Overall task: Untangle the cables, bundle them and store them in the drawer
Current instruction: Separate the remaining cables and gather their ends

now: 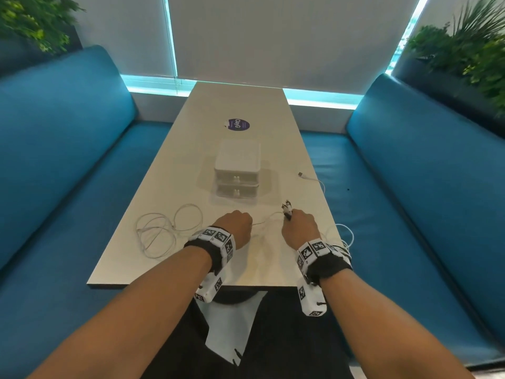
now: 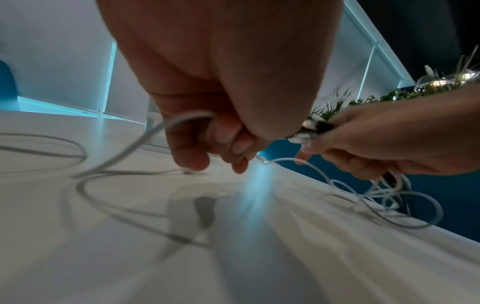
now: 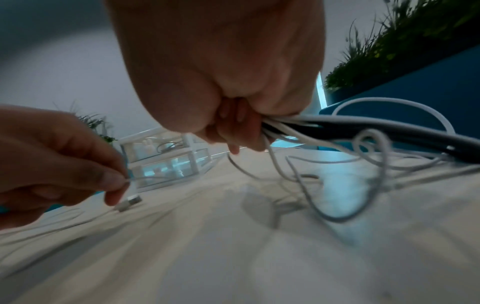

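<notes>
My left hand (image 1: 237, 222) pinches a thin white cable (image 2: 179, 121) just above the table; its USB plug (image 3: 130, 202) hangs below the fingers. That cable's loose loops (image 1: 161, 231) lie on the table to the left. My right hand (image 1: 299, 227) grips a bunch of white and black cables (image 3: 324, 125), with several connector ends (image 1: 287, 207) sticking out above the fist. More loops (image 1: 345, 236) trail to its right, off the table edge. A small white two-drawer box (image 1: 237, 170) stands beyond both hands, drawers closed.
The long white table (image 1: 246, 105) runs away from me between two blue benches (image 1: 68, 160). A white cable end with a plug (image 1: 302, 175) lies near the right edge. A purple round sticker (image 1: 237, 125) sits farther back. Plants (image 1: 470, 50) stand behind the benches.
</notes>
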Motion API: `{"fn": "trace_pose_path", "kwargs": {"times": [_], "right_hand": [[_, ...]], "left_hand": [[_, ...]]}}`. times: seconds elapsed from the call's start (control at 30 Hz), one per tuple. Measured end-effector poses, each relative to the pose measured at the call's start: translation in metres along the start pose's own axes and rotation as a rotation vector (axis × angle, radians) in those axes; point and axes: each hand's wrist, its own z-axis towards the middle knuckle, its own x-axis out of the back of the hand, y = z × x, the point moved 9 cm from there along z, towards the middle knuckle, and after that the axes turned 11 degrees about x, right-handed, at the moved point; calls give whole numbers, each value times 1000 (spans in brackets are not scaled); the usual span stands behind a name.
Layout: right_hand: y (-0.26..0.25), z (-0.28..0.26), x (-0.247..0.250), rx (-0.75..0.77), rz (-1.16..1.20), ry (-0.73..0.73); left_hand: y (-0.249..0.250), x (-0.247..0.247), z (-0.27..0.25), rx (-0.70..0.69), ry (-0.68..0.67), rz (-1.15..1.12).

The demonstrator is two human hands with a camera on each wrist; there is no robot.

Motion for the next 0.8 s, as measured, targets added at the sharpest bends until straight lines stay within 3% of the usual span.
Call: {"fn": "trace_pose_path", "kwargs": {"times": [0.17, 0.3, 0.5, 0.67, 0.8], "right_hand": [[-24, -3, 1, 172, 88, 60], [-36, -8, -19, 281, 68, -132], [-26, -4, -18, 239, -3, -145], [20, 1, -4, 21, -128, -81], [19, 0, -1, 2, -83, -52]], "left_hand": [[11, -1, -2, 38, 30, 39], [22, 2, -1, -30, 56, -20], [15, 4, -1, -66, 62, -109], [-15, 13, 3, -64, 38, -124], [-16, 17, 3, -76, 86, -102]]}}
